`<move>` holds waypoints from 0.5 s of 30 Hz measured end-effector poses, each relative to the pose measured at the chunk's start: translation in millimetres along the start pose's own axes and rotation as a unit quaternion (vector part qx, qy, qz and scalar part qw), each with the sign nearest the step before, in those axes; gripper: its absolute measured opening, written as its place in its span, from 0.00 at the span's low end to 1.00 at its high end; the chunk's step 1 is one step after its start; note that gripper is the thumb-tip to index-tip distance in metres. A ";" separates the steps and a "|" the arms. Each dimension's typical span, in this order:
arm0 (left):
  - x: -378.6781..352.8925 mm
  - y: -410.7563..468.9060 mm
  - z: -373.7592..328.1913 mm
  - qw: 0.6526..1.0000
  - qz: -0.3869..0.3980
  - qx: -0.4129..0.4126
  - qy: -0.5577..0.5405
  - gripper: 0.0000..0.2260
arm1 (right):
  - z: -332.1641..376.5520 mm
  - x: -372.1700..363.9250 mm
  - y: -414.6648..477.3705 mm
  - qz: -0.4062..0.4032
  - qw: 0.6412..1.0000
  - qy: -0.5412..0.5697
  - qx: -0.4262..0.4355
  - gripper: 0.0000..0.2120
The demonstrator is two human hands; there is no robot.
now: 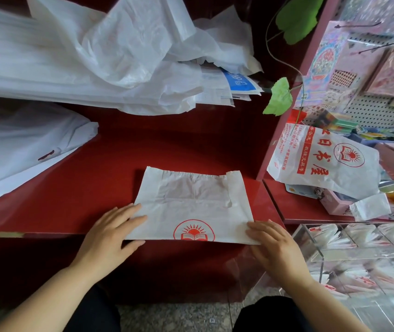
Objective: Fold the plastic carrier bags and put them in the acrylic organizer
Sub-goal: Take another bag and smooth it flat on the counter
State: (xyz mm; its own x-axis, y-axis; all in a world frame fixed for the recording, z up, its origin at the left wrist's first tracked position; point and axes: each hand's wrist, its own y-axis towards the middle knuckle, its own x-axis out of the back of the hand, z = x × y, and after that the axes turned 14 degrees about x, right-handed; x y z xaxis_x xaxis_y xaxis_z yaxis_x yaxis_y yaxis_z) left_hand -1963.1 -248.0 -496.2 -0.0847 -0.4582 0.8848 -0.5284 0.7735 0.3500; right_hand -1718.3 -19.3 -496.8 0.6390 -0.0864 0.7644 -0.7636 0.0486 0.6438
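Note:
A white plastic carrier bag (191, 207) with a red sun-and-book logo lies flat on the red counter (83, 188), folded once so its handles point away from me. My left hand (112, 232) rests with spread fingers on the bag's near left corner. My right hand (271, 245) presses flat on the near right corner. Neither hand grips the bag. The clear acrylic organizer (315, 250) stands at the lower right, its compartments holding several folded white bags.
A heap of loose white bags (109, 56) covers the back of the counter. A flat white bag (18, 149) lies at the left. Another printed bag (323, 161) sits on the pink shelf at right, beside stationery displays and green leaves (280, 97).

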 end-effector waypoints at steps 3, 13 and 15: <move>3.0 0.5 10.4 0.999 -0.019 0.012 -0.036 0.15 | -6.8 1.3 1.4 0.051 0.999 -0.001 0.002 0.20; 0.7 -0.8 22.9 0.992 -0.020 0.031 -0.117 0.28 | -18.3 -0.1 10.9 0.036 0.999 0.023 0.017 0.17; 5.1 2.2 17.8 0.987 -0.011 0.053 -0.150 0.35 | -16.4 1.7 11.5 0.010 0.998 0.066 -0.022 0.13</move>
State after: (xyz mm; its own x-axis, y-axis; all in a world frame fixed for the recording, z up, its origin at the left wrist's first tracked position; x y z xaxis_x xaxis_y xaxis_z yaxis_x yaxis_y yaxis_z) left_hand -1979.8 -256.4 -496.4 -0.3102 -0.5955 0.7411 -0.6166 0.7193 0.3199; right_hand -1724.4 -2.6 -487.6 0.6322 0.0460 0.7735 -0.7737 0.0923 0.6268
